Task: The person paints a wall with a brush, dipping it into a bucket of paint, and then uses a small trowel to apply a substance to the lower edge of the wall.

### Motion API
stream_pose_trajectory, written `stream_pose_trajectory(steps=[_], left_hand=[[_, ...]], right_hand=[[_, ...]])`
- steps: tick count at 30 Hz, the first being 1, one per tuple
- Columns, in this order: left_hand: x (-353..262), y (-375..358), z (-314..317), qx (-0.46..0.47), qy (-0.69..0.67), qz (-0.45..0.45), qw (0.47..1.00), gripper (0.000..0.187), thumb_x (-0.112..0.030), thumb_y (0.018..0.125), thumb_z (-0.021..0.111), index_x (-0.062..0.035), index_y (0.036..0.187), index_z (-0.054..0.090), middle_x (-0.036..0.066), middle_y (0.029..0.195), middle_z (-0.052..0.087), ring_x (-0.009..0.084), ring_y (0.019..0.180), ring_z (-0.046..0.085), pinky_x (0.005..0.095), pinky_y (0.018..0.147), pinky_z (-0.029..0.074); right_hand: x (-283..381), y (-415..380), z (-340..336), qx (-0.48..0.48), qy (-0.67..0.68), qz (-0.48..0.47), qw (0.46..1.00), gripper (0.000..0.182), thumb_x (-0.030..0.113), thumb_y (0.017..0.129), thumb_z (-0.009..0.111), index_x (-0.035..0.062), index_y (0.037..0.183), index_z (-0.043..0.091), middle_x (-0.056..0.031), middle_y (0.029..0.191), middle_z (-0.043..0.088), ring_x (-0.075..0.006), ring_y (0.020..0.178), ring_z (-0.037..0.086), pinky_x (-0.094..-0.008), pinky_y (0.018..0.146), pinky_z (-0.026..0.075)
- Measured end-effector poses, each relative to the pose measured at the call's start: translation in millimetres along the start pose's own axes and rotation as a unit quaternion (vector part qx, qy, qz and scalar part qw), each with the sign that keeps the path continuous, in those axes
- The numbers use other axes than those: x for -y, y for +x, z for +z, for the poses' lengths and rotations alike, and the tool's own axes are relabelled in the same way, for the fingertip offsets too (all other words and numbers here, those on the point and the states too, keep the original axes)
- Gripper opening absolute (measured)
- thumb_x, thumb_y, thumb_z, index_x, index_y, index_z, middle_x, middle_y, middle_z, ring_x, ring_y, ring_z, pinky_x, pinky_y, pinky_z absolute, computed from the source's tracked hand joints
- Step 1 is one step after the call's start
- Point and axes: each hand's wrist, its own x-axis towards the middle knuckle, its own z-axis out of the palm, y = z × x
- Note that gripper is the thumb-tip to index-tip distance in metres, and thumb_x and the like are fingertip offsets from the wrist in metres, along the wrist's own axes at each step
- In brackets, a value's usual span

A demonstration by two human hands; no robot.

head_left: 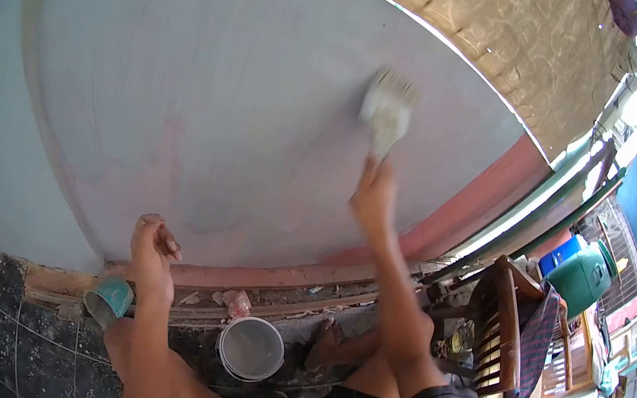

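My right hand (375, 201) is closed around the handle of a wide paintbrush (388, 114), slightly smeared by motion. The brush's bristles are against the wall (250, 105), which is covered in pale grey-white paint with pink showing through in patches. My left hand (154, 241) is raised in front of the lower wall, its fingers loosely curled and a little apart, with nothing visible in them. Below, between my legs, stands a white bucket (251, 349) with whitish liquid inside.
A teal pail (108, 299) lies tilted by my left knee. Rubble and a crumpled pinkish bag (237, 303) line the wall's foot. To the right are a wooden chair (510, 329) with a checked cloth and a green drum (582, 278). A tan sheet (517, 47) hangs above the wall.
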Motion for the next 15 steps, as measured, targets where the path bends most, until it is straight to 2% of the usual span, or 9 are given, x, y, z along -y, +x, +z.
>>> stream_pose_trajectory(steps=[1, 5, 7, 8, 9, 10, 12, 14, 15], left_hand=[[1.1, -1.2, 1.5, 0.021, 0.042, 0.01, 0.999, 0.014, -0.023, 0.09, 0.051, -0.0086, 0.089, 0.051, -0.001, 0.064, 0.044, 0.0094, 0.054, 0.043, 0.0251, 0.05, 0.035], [3.9, -37.3, 32.5, 0.103, 0.238, 0.098, 0.961, 0.017, -0.023, 0.091, 0.054, -0.0056, 0.091, 0.058, -0.001, 0.067, 0.05, 0.0045, 0.053, 0.041, 0.0219, 0.044, 0.032], [11.9, -58.7, 37.0, 0.289, 0.164, -0.021, 0.943, 0.029, -0.032, 0.091, 0.057, -0.0034, 0.089, 0.061, 0.001, 0.076, 0.058, 0.0057, 0.056, 0.047, 0.0191, 0.05, 0.038], [8.5, -73.9, 44.7, 0.384, 0.08, -0.105, 0.914, 0.039, -0.038, 0.091, 0.058, 0.0003, 0.091, 0.062, 0.001, 0.071, 0.056, 0.0068, 0.057, 0.047, 0.0199, 0.052, 0.039], [10.5, -86.3, 54.5, 0.457, 0.022, -0.11, 0.883, 0.051, -0.047, 0.091, 0.054, 0.0029, 0.098, 0.063, 0.003, 0.072, 0.059, 0.0083, 0.056, 0.047, 0.0222, 0.054, 0.04], [8.4, -102.8, 65.9, 0.518, -0.021, -0.115, 0.847, 0.058, -0.051, 0.092, 0.05, 0.0037, 0.105, 0.063, 0.004, 0.07, 0.057, 0.0098, 0.055, 0.047, 0.0245, 0.057, 0.041], [-16.8, -136.4, 96.3, 0.622, -0.138, -0.198, 0.745, 0.067, -0.057, 0.094, 0.04, 0.0047, 0.109, 0.062, 0.005, 0.08, 0.057, 0.012, 0.065, 0.051, 0.0254, 0.062, 0.042], [-38.3, -166.9, 127.1, 0.676, -0.245, -0.225, 0.658, 0.067, -0.055, 0.095, 0.034, 0.0053, 0.112, 0.058, 0.007, 0.087, 0.057, 0.0135, 0.072, 0.051, 0.0268, 0.068, 0.04], [-45.0, -183.6, 142.0, 0.69, -0.303, -0.228, 0.617, 0.068, -0.054, 0.095, 0.031, 0.0057, 0.114, 0.057, 0.007, 0.091, 0.056, 0.0143, 0.076, 0.051, 0.0275, 0.072, 0.039]], right_hand=[[-17.1, -30.9, 23.5, -0.015, 0.025, -0.058, 0.998, 0.034, 0.028, 0.099, 0.043, -0.0056, 0.096, 0.05, -0.0281, 0.072, 0.053, -0.0446, 0.065, 0.055, -0.0471, 0.057, 0.042], [-91.7, -173.3, 86.7, 0.196, -0.04, 0.078, 0.977, 0.034, 0.026, 0.096, 0.045, -0.0073, 0.098, 0.053, -0.0356, 0.085, 0.057, -0.0532, 0.086, 0.055, -0.053, 0.07, 0.045], [-116.6, -209.7, 83.8, 0.246, 0.01, 0.091, 0.965, 0.029, 0.023, 0.093, 0.05, -0.0055, 0.092, 0.056, -0.0321, 0.084, 0.058, -0.049, 0.087, 0.056, -0.0479, 0.072, 0.045], [-108.1, -201.3, 75.4, 0.236, 0.03, 0.101, 0.966, 0.029, 0.022, 0.093, 0.049, -0.0056, 0.095, 0.057, -0.0321, 0.086, 0.059, -0.0496, 0.088, 0.057, -0.0498, 0.072, 0.046], [-86.2, -193.6, 53.5, 0.229, 0.046, 0.117, 0.965, 0.03, 0.022, 0.093, 0.049, -0.0056, 0.098, 0.057, -0.0321, 0.088, 0.06, -0.0502, 0.089, 0.058, -0.0517, 0.072, 0.047], [-66.7, -170.4, 33.6, 0.194, -0.006, 0.085, 0.977, 0.029, 0.021, 0.092, 0.051, -0.0064, 0.098, 0.057, -0.0298, 0.083, 0.061, -0.0481, 0.08, 0.06, -0.0507, 0.07, 0.046], [-32.9, -108.2, -0.2, 0.102, 0.01, -0.05, 0.994, 0.023, 0.014, 0.094, 0.048, -0.008, 0.093, 0.055, -0.0231, 0.073, 0.058, -0.0334, 0.063, 0.053, -0.0444, 0.058, 0.042], [-0.1, -46.1, -27.1, -0.001, -0.081, -0.132, 0.988, 0.033, 0.023, 0.098, 0.044, -0.0052, 0.083, 0.054, -0.0129, 0.06, 0.048, -0.022, 0.053, 0.048, -0.0354, 0.048, 0.038], [41.7, -22.0, -41.9, 0.057, 0.044, 0.081, 0.994, 0.039, 0.033, 0.1, 0.042, 0.0003, 0.08, 0.052, -0.0052, 0.053, 0.042, -0.0152, 0.043, 0.043, -0.0311, 0.041, 0.035]])
